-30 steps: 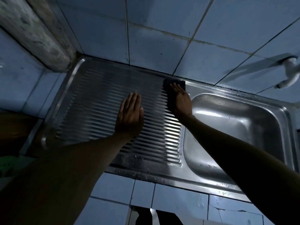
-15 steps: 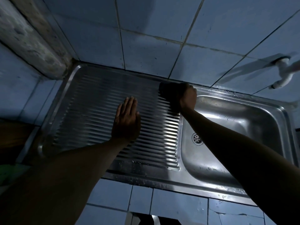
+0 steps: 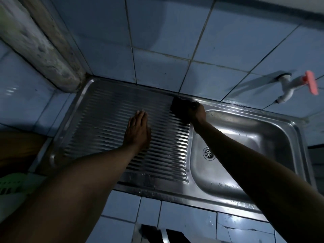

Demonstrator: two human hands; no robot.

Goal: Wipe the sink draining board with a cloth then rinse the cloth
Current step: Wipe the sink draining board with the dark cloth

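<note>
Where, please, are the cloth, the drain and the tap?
cloth point(image 3: 178, 106), head view, its dark upper-left part beyond the right hand.
drain point(image 3: 208, 153), head view, centre of the strainer.
tap point(image 3: 287, 92), head view, white body.

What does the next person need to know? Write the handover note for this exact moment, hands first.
Left hand: open, flat, palm down on the ridged draining board, holding nothing.
Right hand: closed on the dark cloth, at the board's far corner beside the sink basin.
Tap: on the tiled wall, above the basin's far right; no water is visible running.
Done: cannot tell how much of the board has been wiped; wet droplets show along its near edge.
Left: finish wiping the board, then take the cloth to the tap and rinse it over the basin.
</note>
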